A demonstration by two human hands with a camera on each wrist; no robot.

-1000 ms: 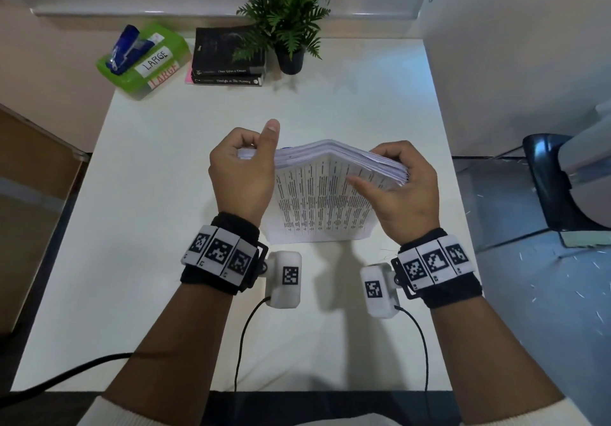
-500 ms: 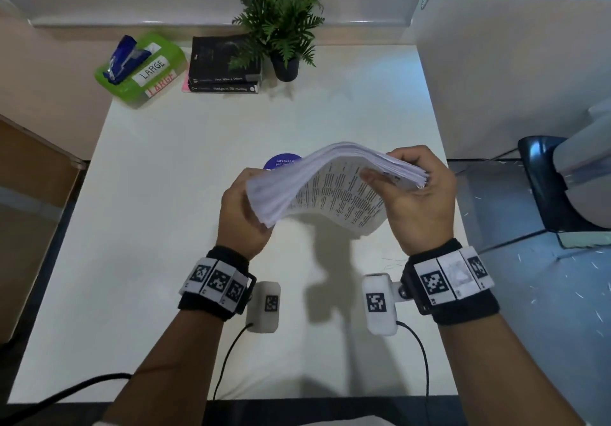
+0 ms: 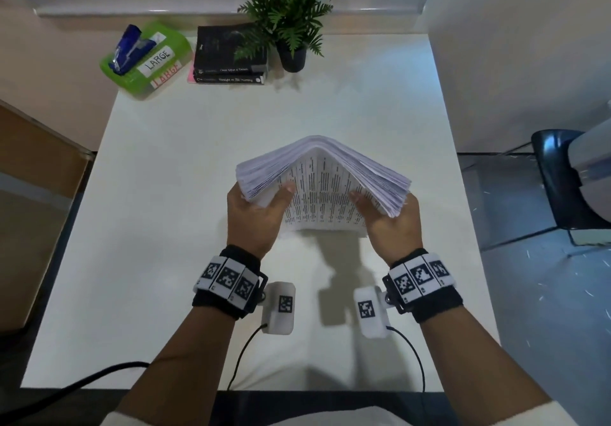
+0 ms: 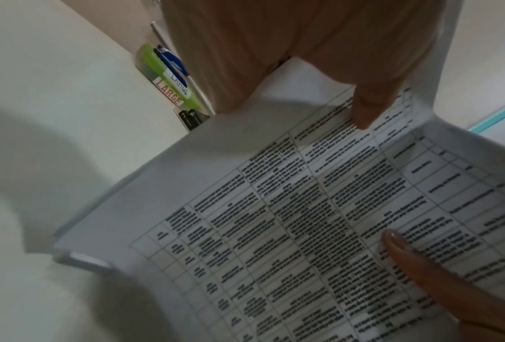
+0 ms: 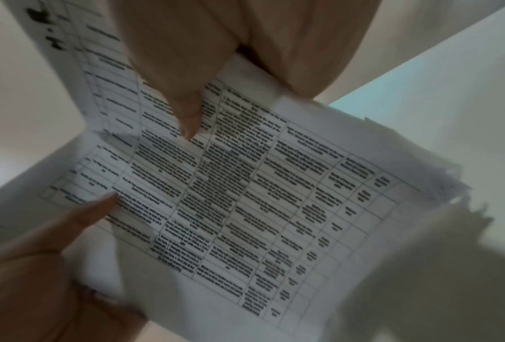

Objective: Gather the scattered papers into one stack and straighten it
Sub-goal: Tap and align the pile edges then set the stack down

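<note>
A thick stack of printed papers stands on its lower edge on the white table, bowed into an arch, its top edge fanned. My left hand grips the stack's left side, thumb on the printed face. My right hand grips the right side, thumb likewise on the face. In the left wrist view the sheet of tables fills the frame, with both thumbs on it. The right wrist view shows the same printed page and uneven sheet edges at its right.
At the table's back edge sit a green packet labelled LARGE, two dark books and a potted fern. A dark chair stands off the table's right side. Cables trail over the near edge.
The stack was lifted and tilted half a second ago; now it stands back on the table on its lower edge, bowed, with both hands lower on its sides.
</note>
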